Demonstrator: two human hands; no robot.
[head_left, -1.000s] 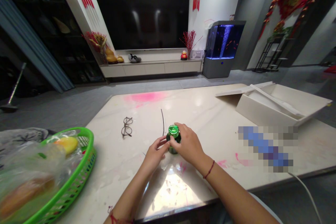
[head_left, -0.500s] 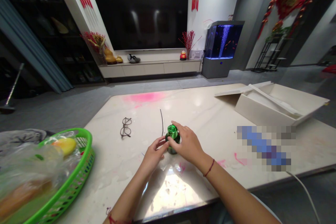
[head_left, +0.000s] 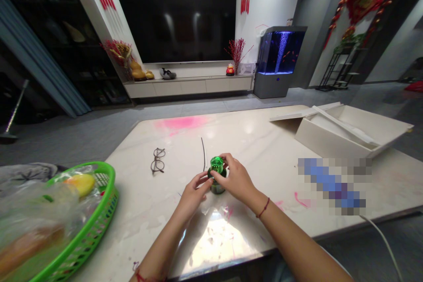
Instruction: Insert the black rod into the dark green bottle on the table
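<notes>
On the tabletop before me stands a small shiny green object: a metallic knob-like top above a wider dark rim and a lower body. I cannot make out its exact kind. From the left, my left hand closes on the rim and lower body with thumb and fingers. My right hand grips it from the right, thumb across the front and fingers curled at the far side. Part of the lower body is hidden behind the fingers. Just behind it lies a thin black strip.
Eyeglasses lie on the white table to the left. A green basket with plastic bags is at the near left. An open white box stands at the right, behind a blurred-out blue item near a white cable.
My right hand's fingers have slid from the top of the green object down to its right side, showing more of the top. My left hand has barely moved.
</notes>
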